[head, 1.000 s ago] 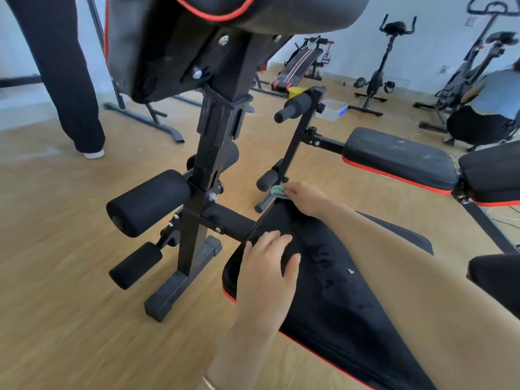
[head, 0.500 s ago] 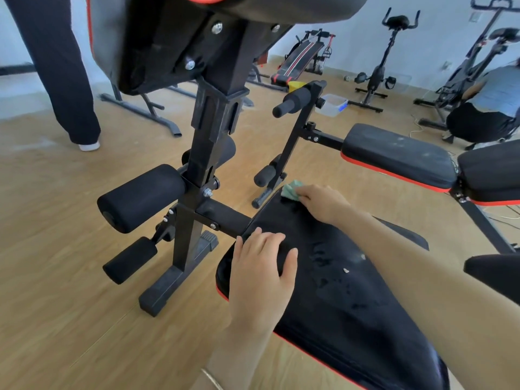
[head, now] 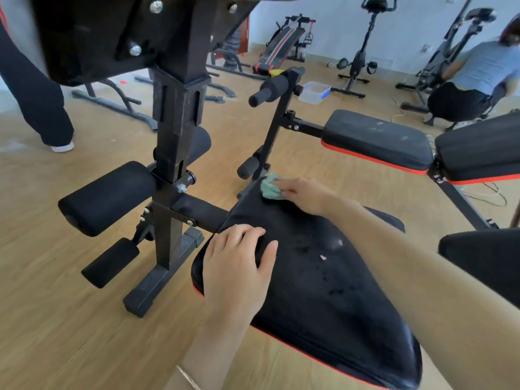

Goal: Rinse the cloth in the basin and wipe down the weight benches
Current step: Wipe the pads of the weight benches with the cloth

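Now, you are working at the narrow front end of a black seat pad (head: 323, 277) with red piping along its lower edge. Your right hand (head: 305, 194) is pressing a bunched green cloth (head: 270, 190) onto the pad's far front corner, fingers lying stretched over it. Your left hand (head: 236, 266) is gripping the near front corner, fingers bending over the edge and thumb spreading out on top. Pale specks and dull smears are showing on the pad between your hands.

The bench's black upright post (head: 177, 122) is standing just beyond the pad, with a foam roller (head: 107, 198) sticking out to its left. A second bench (head: 377, 139) is standing to the right. The wooden floor (head: 56, 305) is carrying a clear tub (head: 313, 92) farther back, near an exercise bike (head: 363, 49) by the pale wall. One person is crouching (head: 484, 68) at far right; another's dark trouser leg (head: 36, 102) is showing at left.
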